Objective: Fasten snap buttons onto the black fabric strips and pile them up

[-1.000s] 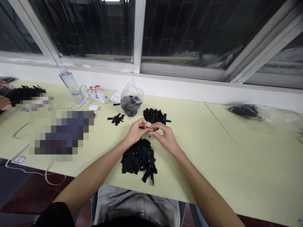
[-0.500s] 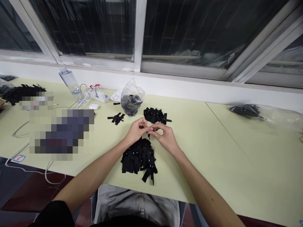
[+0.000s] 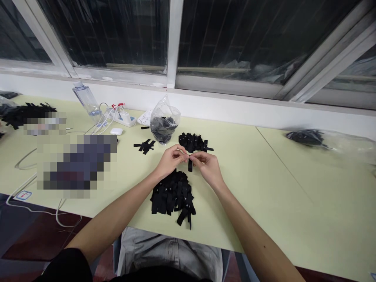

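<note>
Between the fingertips of my left hand [image 3: 172, 159] and my right hand [image 3: 208, 166] hangs a short black fabric strip [image 3: 190, 165]. Both hands pinch at its upper end, thumbs nearly touching; what lies right under the fingertips is hidden. Just below my hands spreads a large heap of black strips [image 3: 170, 196], some bearing small pale marks. A smaller pile of black strips [image 3: 190, 141] lies beyond my hands, and a few loose strips [image 3: 144, 146] are off to the left.
A clear plastic bag [image 3: 164, 125] of dark pieces stands behind the piles. Leftward are a tilted bottle [image 3: 87, 100], a white power strip [image 3: 125, 118] with cables, a white earbud case [image 3: 116, 131] and a blurred-out dark object [image 3: 79, 162]. Another bag [image 3: 308, 137] lies far right.
The strip at my fingertips now hangs straight down and shows more of its flat side. My fingers have drawn slightly apart, the right hand shifting a little to the right.
</note>
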`<state>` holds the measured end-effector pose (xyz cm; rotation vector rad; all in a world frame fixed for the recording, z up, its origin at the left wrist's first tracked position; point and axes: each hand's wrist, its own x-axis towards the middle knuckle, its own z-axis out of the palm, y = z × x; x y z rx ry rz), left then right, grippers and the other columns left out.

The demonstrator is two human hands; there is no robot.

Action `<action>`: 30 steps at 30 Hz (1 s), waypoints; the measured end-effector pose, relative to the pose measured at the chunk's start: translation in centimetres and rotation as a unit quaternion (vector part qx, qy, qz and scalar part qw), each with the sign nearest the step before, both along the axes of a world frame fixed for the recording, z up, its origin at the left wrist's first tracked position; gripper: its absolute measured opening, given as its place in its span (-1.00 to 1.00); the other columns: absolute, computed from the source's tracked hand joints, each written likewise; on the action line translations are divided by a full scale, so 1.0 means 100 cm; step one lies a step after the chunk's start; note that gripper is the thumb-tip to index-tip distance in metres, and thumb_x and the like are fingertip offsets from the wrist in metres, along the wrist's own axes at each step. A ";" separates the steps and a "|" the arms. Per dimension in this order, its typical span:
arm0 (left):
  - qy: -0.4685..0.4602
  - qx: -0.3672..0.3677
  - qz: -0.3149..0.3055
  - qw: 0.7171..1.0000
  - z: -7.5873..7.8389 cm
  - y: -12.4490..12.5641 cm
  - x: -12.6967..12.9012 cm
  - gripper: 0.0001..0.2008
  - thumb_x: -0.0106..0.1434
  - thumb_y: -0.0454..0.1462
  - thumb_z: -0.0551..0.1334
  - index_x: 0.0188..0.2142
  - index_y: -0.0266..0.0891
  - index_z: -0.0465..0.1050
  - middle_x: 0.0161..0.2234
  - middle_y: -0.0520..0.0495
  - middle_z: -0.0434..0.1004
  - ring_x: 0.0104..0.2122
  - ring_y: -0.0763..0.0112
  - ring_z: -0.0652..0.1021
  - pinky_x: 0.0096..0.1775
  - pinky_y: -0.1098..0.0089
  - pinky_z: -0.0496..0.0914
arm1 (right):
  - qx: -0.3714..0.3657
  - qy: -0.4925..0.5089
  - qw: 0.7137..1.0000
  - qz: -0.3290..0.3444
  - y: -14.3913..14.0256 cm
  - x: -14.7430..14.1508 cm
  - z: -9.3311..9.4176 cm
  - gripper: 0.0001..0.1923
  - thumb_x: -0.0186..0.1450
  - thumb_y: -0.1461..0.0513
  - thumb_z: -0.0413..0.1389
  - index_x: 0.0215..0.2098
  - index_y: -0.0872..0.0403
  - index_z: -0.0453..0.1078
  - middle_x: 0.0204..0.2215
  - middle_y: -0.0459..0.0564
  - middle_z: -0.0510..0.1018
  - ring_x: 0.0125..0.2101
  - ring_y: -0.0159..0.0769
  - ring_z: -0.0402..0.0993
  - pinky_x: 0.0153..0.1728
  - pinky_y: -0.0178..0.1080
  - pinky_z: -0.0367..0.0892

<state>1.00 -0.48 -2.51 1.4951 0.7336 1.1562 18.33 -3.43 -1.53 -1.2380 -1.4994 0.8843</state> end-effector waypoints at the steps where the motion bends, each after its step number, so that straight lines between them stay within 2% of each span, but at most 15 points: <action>1: -0.008 0.005 0.016 1.000 0.001 0.000 0.000 -0.74 0.27 -0.08 0.25 -0.22 -0.22 0.34 -0.44 -0.02 0.53 -0.40 0.41 0.53 -0.29 0.39 0.37 | -0.025 0.035 0.999 -0.007 0.002 0.001 -0.002 -0.77 0.19 0.07 0.25 -0.39 0.07 0.53 -0.41 0.01 0.57 -0.45 -0.27 0.41 -0.38 -0.20 0.35; 4: 0.001 0.039 0.088 0.995 0.003 -0.001 -0.003 -0.76 0.35 -0.08 0.15 -0.15 -0.19 0.32 -0.30 -0.07 0.55 -0.33 0.41 0.53 -0.21 0.37 0.39 | -0.102 0.111 0.988 -0.035 0.007 0.006 -0.007 -0.75 0.12 0.07 0.31 -0.40 0.10 0.54 -0.47 -0.01 0.53 -0.48 -0.31 0.38 -0.41 -0.22 0.34; 7: 0.083 0.102 0.122 0.984 0.007 -0.005 -0.005 -0.76 0.38 -0.08 0.11 -0.20 -0.20 0.37 -0.29 -0.07 0.55 -0.31 0.39 0.52 -0.20 0.37 0.37 | -0.151 0.160 0.974 -0.058 0.010 0.010 -0.010 -0.73 0.10 0.07 0.32 -0.43 0.12 0.53 -0.47 0.02 0.54 -0.50 -0.32 0.38 -0.42 -0.22 0.34; 10: 0.169 0.179 0.103 0.964 0.010 -0.011 -0.004 -0.73 0.38 -0.09 0.11 -0.29 -0.20 0.45 -0.34 -0.07 0.53 -0.33 0.36 0.49 -0.22 0.35 0.34 | -0.156 0.182 0.969 -0.052 0.010 0.010 -0.011 -0.73 0.10 0.07 0.30 -0.44 0.12 0.53 -0.42 0.06 0.57 -0.50 -0.32 0.40 -0.42 -0.20 0.35; 12: 0.195 0.218 0.088 0.952 0.011 -0.013 -0.003 -0.72 0.38 -0.10 0.12 -0.32 -0.19 0.48 -0.35 -0.08 0.53 -0.33 0.34 0.48 -0.21 0.33 0.34 | -0.151 0.177 0.972 -0.043 0.009 0.009 -0.011 -0.74 0.11 0.07 0.30 -0.43 0.11 0.53 -0.42 0.06 0.58 -0.50 -0.32 0.41 -0.40 -0.20 0.36; 17: 0.223 0.225 0.058 0.947 0.006 -0.011 0.000 -0.77 0.37 -0.13 0.13 -0.27 -0.16 0.53 -0.32 -0.07 0.55 -0.31 0.32 0.48 -0.21 0.34 0.34 | -0.141 0.157 0.977 -0.035 0.007 0.005 -0.011 -0.74 0.15 0.06 0.26 -0.41 0.11 0.51 -0.44 0.04 0.58 -0.50 -0.32 0.42 -0.41 -0.21 0.33; 20: 0.237 0.206 0.064 0.947 0.003 -0.008 -0.002 -0.75 0.37 -0.12 0.13 -0.28 -0.16 0.52 -0.33 -0.05 0.55 -0.34 0.33 0.48 -0.26 0.36 0.33 | -0.111 0.110 0.987 -0.038 0.007 0.005 -0.011 -0.72 0.17 0.04 0.24 -0.41 0.10 0.49 -0.46 0.02 0.56 -0.52 -0.33 0.38 -0.45 -0.23 0.30; 24: 0.229 0.176 0.134 0.948 0.006 -0.006 -0.008 -0.66 0.40 -0.07 0.06 -0.36 -0.19 0.47 -0.46 -0.01 0.48 -0.45 0.39 0.43 -0.36 0.40 0.25 | -0.060 -0.002 0.998 -0.007 0.007 0.006 -0.008 -0.72 0.23 0.03 0.19 -0.38 0.08 0.50 -0.42 0.00 0.56 -0.45 -0.29 0.41 -0.39 -0.21 0.31; 30: 0.200 0.143 0.178 0.953 0.010 -0.004 -0.013 -0.59 0.43 -0.04 -0.01 -0.40 -0.21 0.40 -0.53 0.03 0.39 -0.51 0.44 0.40 -0.39 0.41 0.21 | 0.035 -0.183 0.981 0.052 0.006 0.005 -0.014 -0.81 0.30 0.16 0.12 -0.17 0.02 0.52 -0.26 0.02 0.58 -0.28 -0.19 0.45 -0.24 -0.12 0.35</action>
